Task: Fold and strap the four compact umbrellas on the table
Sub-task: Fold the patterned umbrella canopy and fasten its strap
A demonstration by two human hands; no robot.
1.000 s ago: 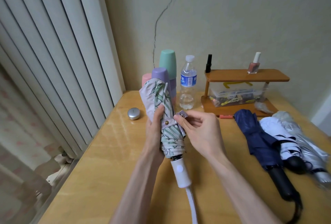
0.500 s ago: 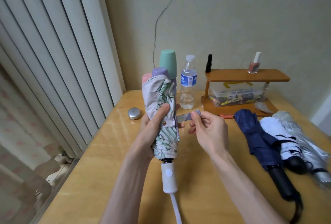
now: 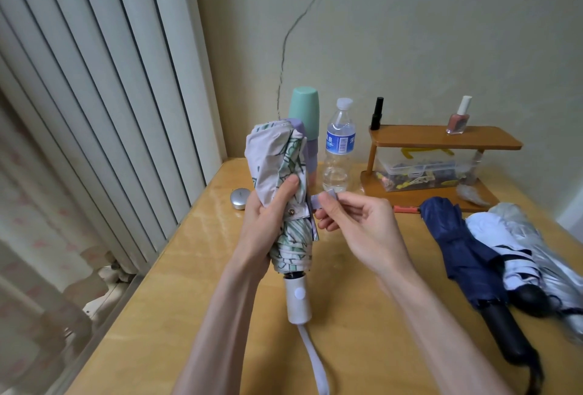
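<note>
Leaf-print umbrella [image 3: 284, 205], pale lilac with green fronds and a white handle, stands upright in the left hand [image 3: 268, 221], which grips its bunched canopy. Just right of it, the right hand [image 3: 362, 227] pinches its closure strap [image 3: 323, 197].

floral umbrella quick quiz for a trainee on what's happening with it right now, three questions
1. True or false: the left hand grips the floral umbrella round its folded canopy.
2. Fill in: the right hand pinches the umbrella's ____.
3. How many other umbrellas lie on the table?

Key
1. True.
2. strap, held out to the side, not yet snapped.
3. Three: navy umbrella, white umbrella, silver umbrella.
</note>
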